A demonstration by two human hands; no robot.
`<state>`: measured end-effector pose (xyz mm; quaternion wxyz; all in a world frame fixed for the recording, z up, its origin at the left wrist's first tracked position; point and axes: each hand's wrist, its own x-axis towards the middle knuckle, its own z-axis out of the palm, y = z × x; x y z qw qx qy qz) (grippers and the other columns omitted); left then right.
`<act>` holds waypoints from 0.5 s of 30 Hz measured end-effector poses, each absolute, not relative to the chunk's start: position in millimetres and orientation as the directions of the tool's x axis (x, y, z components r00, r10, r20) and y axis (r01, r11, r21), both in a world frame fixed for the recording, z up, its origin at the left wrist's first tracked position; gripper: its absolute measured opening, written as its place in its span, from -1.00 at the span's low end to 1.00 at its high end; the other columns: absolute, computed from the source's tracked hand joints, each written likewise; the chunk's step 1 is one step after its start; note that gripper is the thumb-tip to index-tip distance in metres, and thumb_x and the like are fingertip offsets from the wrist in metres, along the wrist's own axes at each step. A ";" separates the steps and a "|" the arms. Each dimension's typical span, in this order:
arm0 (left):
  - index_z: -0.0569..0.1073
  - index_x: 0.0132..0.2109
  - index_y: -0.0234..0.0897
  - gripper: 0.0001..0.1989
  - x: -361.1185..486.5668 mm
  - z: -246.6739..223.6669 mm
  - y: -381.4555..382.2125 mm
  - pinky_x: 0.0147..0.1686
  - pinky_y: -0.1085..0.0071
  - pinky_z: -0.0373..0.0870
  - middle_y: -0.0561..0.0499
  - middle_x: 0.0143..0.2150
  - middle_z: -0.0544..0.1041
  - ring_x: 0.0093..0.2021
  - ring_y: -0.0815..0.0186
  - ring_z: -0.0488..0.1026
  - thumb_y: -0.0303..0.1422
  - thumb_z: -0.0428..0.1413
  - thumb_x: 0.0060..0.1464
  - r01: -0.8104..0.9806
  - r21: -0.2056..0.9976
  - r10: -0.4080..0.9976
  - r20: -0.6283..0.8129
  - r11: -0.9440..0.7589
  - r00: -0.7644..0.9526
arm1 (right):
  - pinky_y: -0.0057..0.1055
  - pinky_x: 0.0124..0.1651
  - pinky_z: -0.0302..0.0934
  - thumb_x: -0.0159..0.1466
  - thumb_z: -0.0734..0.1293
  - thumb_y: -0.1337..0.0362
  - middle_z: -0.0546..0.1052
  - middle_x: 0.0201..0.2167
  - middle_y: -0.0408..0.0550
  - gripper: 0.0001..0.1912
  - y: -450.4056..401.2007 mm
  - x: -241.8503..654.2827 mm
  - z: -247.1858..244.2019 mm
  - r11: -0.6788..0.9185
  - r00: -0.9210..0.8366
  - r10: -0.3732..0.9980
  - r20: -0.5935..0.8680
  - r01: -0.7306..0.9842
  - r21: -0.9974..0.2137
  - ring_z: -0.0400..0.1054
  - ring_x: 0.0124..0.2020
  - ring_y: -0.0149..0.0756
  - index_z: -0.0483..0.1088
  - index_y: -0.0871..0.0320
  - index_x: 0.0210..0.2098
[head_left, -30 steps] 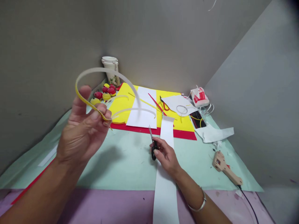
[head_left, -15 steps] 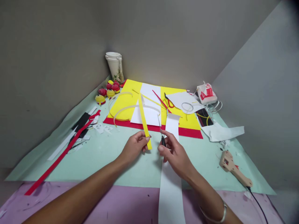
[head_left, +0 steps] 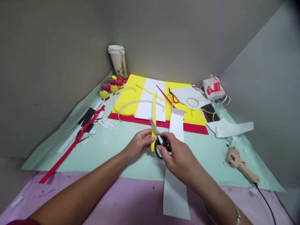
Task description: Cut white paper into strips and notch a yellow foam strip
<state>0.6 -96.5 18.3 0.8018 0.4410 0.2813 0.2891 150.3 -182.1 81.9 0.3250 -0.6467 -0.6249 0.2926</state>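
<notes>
One yellow strip (head_left: 154,110), long axis forward

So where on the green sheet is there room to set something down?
Two patches of green sheet: between the long red strip and left hand, and between the right hand and glue gun. Crowded: the back, around the yellow sheet, and beside that strip, among black scraps.
</notes>
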 end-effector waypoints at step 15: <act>0.47 -0.24 -0.36 -0.70 6.4 18.4 -94.6 -0.57 0.55 0.17 0.09 -0.53 0.38 -0.59 0.49 0.26 -0.19 0.23 -0.01 -0.255 0.852 0.816 -0.288 0.458 0.502 | -0.25 -0.32 0.42 0.31 0.16 0.45 0.54 -0.15 0.13 -0.64 -191.9 126.1 106.7 0.296 -0.202 0.923 0.329 0.917 -0.267 0.46 -0.18 -0.07 0.37 0.19 0.06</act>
